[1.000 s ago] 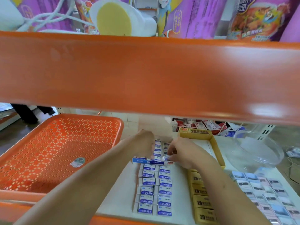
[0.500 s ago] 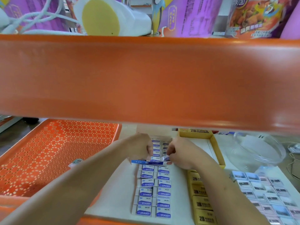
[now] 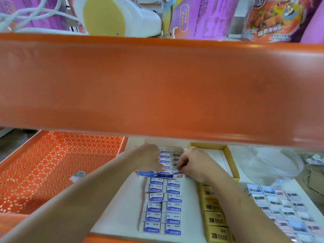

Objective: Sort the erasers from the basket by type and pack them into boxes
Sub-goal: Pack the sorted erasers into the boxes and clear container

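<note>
Erasers with blue-and-white ERASER wrappers lie in two neat columns on a white table, just in front of a shallow blue box that is already partly filled with the same kind. Both hands meet at the near end of that box. The left hand shows its back to the camera with the fingers curled under. Whether they grip the box wall or only steady it cannot be told. The right hand is curled too, and its fingertips pinch a single eraser, small and pale, right at the box's near edge.

Over the last second very little has changed. The hands stay in the same spot, the columns on the table look undisturbed, and only the view has dipped, so a broad orange shelf edge now hides more of the scene. This suggests the person is still seating the same piece, with the loose blue-and-white ones still to be packed.

To the left sits the orange basket, nearly bare apart from a small sticker. To the right are an open yellow box, a column of yellow 2B erasers, a group of pastel erasers and a clear plastic lid.
</note>
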Tool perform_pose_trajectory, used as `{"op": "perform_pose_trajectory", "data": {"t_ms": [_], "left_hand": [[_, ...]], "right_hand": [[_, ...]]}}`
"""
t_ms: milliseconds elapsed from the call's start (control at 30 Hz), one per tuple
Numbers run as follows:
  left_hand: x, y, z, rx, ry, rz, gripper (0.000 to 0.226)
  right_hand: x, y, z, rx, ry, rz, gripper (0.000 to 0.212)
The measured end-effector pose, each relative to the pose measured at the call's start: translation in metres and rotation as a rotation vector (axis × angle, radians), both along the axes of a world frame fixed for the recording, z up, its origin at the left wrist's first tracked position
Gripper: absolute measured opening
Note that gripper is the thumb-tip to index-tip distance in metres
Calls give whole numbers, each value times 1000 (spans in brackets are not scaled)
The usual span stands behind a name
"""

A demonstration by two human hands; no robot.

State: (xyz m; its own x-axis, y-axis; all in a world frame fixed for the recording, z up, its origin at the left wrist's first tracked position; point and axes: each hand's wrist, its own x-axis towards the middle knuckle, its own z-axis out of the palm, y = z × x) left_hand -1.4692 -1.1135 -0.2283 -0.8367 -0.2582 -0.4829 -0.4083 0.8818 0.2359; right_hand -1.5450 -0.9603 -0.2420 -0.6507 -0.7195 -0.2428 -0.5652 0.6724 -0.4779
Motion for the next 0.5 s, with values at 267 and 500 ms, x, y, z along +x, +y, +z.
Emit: {"op": "perform_pose_trajectory", "data": {"t_ms": [267, 500], "left_hand": [[-1, 10, -1, -95, 39, -19, 43], [18, 11, 19, -74, 63, -95, 20]], "right_hand": [[12, -2, 4, 45, 69, -3, 28], [39, 15, 23, -51, 43, 15, 13]]}}
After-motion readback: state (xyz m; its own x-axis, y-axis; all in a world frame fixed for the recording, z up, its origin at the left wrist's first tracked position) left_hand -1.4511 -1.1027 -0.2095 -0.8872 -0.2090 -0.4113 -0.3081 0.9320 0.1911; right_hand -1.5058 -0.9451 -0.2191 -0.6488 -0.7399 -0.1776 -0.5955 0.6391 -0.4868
